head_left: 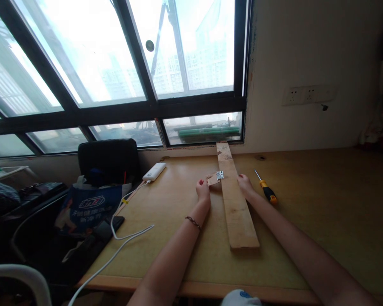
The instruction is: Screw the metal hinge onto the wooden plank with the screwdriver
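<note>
A long wooden plank [238,208] lies lengthwise on the table, its far end by the window sill. At its left edge a silver metal hinge [220,174] joins it to a small piece of wood [213,180]. My left hand [203,190] is closed, its fingertips pinching the left end of that small piece. My right hand [245,185] grips the plank's right edge, level with the hinge; some of its fingers are hidden. To the right of my right hand rests a screwdriver [268,192] with a yellow and black handle, its shaft pointing away from me.
A white power bank [155,171] sits at the table's left edge, its white cable [130,234] trailing to the front. Beside the table is a black chair [107,159] with a blue bag [87,208]. Windows and a wall with sockets [309,94] bound the wooden table [322,221].
</note>
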Tool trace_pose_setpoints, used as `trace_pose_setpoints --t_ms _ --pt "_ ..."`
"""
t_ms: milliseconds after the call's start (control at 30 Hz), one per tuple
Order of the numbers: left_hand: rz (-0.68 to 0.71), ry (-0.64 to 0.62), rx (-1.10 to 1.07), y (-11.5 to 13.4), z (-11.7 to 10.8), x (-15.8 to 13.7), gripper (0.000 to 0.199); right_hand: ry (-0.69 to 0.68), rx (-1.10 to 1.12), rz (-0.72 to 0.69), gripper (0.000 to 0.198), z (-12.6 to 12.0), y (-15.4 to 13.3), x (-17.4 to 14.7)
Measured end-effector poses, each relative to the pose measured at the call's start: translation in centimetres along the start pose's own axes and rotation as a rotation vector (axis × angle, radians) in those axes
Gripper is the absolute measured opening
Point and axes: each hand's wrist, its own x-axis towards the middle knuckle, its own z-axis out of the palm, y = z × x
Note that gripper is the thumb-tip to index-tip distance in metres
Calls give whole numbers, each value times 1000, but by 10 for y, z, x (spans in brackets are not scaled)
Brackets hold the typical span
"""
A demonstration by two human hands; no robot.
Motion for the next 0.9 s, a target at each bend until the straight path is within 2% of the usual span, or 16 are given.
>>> trace_pose_setpoints --t_ms 133,300,467,633,767,900 --pt "171 -19 266 8 -4 -10 40 -10 36 47 19 -2 -4 -4" --pt "393 -184 537 17 -2 -31 38 -12 89 88 14 -3 -8 -9" --pt "463 -279 723 18 -1 -40 35 -29 134 121 12 -6 -13 -14" --pt "540 -294 818 17 -3 -42 40 -105 211 159 23 -18 -17 -26" --pt "636 -371 884 17 -4 -47 45 -178 302 226 23 -29 -15 -49" --pt "639 -326 940 16 -5 -52 48 -212 276 241 23 -33 -9 -77"
